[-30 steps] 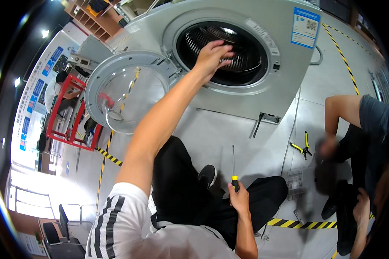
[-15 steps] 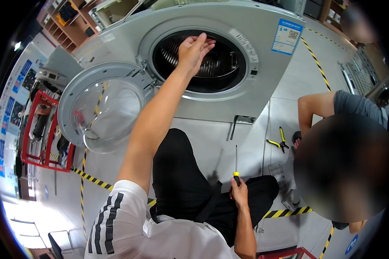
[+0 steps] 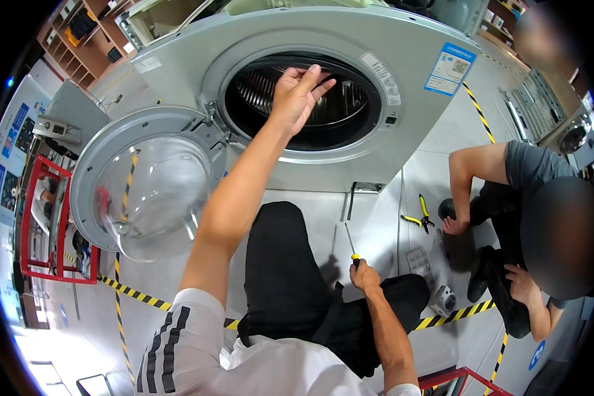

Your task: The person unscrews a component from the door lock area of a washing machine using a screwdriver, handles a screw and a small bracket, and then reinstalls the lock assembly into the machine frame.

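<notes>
A grey front-loading washing machine (image 3: 277,170) has its round glass door (image 3: 153,191) swung out to the left. My left hand (image 3: 298,99) is up at the top of the drum opening, thumb and fingers closed on the inner lip of the black rubber door gasket (image 3: 366,135). Part of the fingers is hidden against the dark rubber. Behind it shows the ribbed metal drum (image 3: 340,105). Low over my right thigh, my right hand (image 3: 365,275) is wrapped round the yellow-and-black handle of a screwdriver (image 3: 351,245), its shaft pointing up and away from me.
Yellow-and-black pliers (image 3: 421,214) lie on the floor to the right. Nearby, a person in a grey sleeve (image 3: 538,158) crouches beside a small grey part (image 3: 443,300). A red frame rack (image 3: 26,244) stands at the left. Striped floor tape (image 3: 138,294) runs around me.
The view has shifted slightly. My right hand has turned the screwdriver a little to the left. My left hand has stayed near the top of the opening. The other person has shifted to the right.
</notes>
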Available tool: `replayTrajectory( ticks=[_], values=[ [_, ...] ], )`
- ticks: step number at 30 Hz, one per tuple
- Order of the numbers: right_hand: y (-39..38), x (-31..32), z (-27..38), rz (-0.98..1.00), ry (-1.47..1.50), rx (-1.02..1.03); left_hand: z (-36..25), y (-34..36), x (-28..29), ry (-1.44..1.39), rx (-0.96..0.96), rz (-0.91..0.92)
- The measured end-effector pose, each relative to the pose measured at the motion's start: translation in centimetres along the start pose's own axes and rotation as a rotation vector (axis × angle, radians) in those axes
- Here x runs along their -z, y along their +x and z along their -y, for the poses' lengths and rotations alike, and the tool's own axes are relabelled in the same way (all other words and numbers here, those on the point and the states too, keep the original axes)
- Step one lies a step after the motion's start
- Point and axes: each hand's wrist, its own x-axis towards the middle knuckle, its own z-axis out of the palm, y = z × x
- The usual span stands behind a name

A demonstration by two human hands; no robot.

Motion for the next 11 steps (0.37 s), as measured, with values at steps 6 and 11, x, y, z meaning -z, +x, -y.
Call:
replayTrajectory(
  ticks=[6, 11],
  values=[
    [4.2, -5.5, -2.8, 0.024, -0.224, 0.009, -1.0, 0.7, -1.0, -0.074, 0.063, -0.007],
    [6.0, -8.1, -4.0, 0.167, -0.203, -0.149, -1.1, 1.5, 0.1, 0.033, 0.07, 0.028]
  ],
)
